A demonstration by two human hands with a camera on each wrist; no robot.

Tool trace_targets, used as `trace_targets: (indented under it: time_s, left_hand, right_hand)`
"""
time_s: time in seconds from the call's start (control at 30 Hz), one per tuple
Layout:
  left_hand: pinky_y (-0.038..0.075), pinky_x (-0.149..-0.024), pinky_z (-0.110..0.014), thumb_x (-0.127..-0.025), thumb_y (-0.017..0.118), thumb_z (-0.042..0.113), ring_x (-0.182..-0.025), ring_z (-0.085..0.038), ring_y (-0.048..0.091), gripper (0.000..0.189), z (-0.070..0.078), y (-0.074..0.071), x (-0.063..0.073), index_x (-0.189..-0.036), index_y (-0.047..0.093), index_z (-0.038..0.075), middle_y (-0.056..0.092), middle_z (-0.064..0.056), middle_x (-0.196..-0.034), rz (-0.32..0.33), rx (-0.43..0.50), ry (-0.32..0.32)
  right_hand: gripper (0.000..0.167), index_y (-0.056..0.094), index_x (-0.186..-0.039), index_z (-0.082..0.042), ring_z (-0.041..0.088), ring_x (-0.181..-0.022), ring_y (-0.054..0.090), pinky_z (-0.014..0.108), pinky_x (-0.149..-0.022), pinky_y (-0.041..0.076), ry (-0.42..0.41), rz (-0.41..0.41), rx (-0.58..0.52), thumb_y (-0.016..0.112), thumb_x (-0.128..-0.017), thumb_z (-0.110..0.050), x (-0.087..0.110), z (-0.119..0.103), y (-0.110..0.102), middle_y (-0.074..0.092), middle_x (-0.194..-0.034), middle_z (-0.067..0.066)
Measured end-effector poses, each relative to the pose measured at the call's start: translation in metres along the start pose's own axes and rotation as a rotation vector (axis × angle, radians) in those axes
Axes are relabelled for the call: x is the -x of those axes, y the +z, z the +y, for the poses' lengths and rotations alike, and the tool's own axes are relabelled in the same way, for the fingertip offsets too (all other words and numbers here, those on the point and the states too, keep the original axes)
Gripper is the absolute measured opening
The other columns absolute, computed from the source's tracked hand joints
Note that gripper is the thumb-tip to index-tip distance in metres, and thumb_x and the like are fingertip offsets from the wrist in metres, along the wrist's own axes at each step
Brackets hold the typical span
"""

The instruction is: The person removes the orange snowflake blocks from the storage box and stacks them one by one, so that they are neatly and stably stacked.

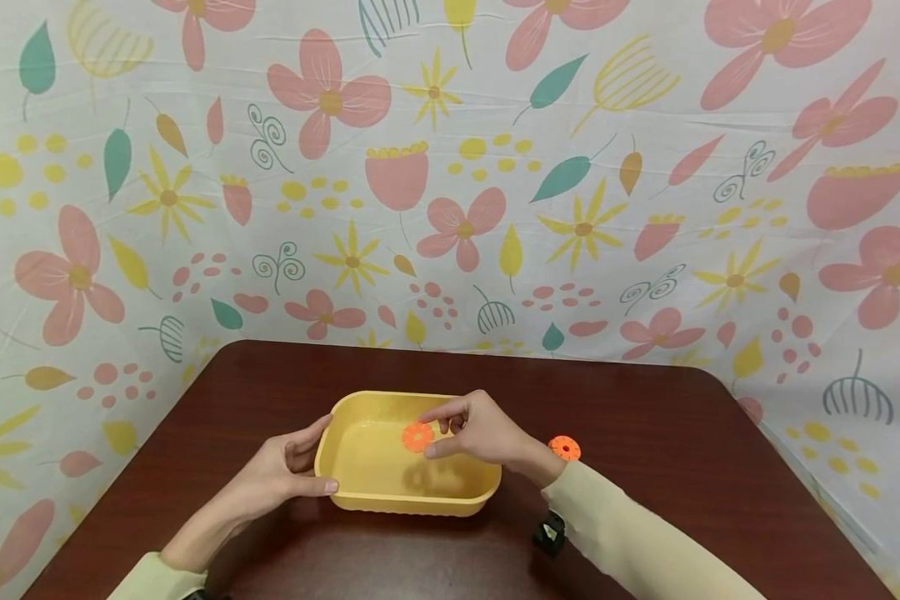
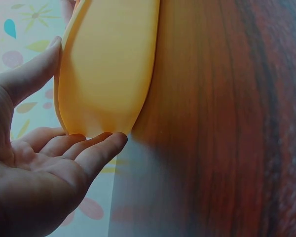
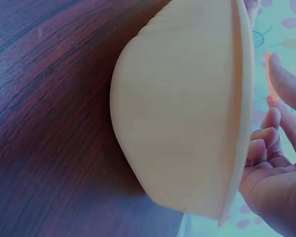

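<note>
In the head view, a yellow plastic tub (image 1: 412, 504) with rounded corners sits on the table. My left hand (image 1: 273, 475) holds its left end, the thumb at the front corner and the fingers along the side. Up close in the left wrist view, fingertips (image 2: 119, 139) touch the tub's end wall. Over the inside of the tub, my right hand (image 1: 483, 433) pinches a flat orange notched disc (image 1: 417, 437) between thumb and index finger. From the right wrist, that disc (image 3: 271, 76) shows edge-on above the tub's rim, the other fingers curled below it.
Right of the tub, by my right forearm, lies another orange notched piece (image 1: 565, 447) with a hole in its centre. The dark wooden table (image 1: 645, 417) reaches back to a flower-patterned cloth (image 1: 450, 167). A small black device (image 1: 550, 533) is at my right wrist.
</note>
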State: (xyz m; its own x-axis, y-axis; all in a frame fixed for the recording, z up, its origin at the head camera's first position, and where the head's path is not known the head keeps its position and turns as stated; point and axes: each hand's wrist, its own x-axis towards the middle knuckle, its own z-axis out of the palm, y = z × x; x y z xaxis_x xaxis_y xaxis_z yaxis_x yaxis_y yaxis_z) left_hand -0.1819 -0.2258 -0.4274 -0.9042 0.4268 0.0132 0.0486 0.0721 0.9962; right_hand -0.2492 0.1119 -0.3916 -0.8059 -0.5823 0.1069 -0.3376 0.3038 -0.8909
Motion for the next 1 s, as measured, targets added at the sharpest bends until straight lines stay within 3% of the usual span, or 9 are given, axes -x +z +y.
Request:
trace_targets:
  time_s: [0.3, 0.63, 1.0]
  left_hand:
    - [0.054, -0.101, -0.033, -0.089, 0.084, 0.002, -0.147, -0.044, 0.038, 0.102, 0.001, 0.001, 0.001, -0.166, 0.018, -0.003, 0.021, -0.025, -0.169, -0.004, 0.009, -0.001]
    - [0.054, -0.101, -0.034, -0.088, 0.084, 0.001, -0.146, -0.045, 0.039, 0.101, 0.001, 0.001, 0.001, -0.166, 0.018, -0.004, 0.023, -0.027, -0.168, -0.005, 0.007, 0.006]
    - [0.054, -0.099, -0.032, -0.09, 0.082, 0.0, -0.146, -0.046, 0.038, 0.1, 0.001, 0.001, 0.001, -0.166, 0.017, -0.004, 0.021, -0.027, -0.168, -0.015, 0.016, 0.007]
  right_hand:
    - [0.039, 0.082, -0.117, -0.006, 0.018, -0.072, 0.038, 0.026, -0.062, 0.034, -0.005, 0.033, -0.007, 0.093, -0.08, -0.01, 0.017, 0.0, -0.02, 0.036, -0.069, -0.001]
    - [0.036, 0.082, -0.116, -0.004, 0.015, -0.065, 0.037, 0.025, -0.057, 0.032, -0.021, 0.094, 0.062, 0.092, -0.082, -0.009, 0.039, 0.009, -0.042, 0.049, -0.075, 0.007]
    - [0.038, 0.083, -0.117, -0.012, 0.016, -0.069, 0.041, 0.024, -0.057, 0.035, 0.052, 0.156, 0.098, 0.094, -0.081, -0.017, 0.064, 0.022, -0.065, 0.053, -0.081, 0.015]
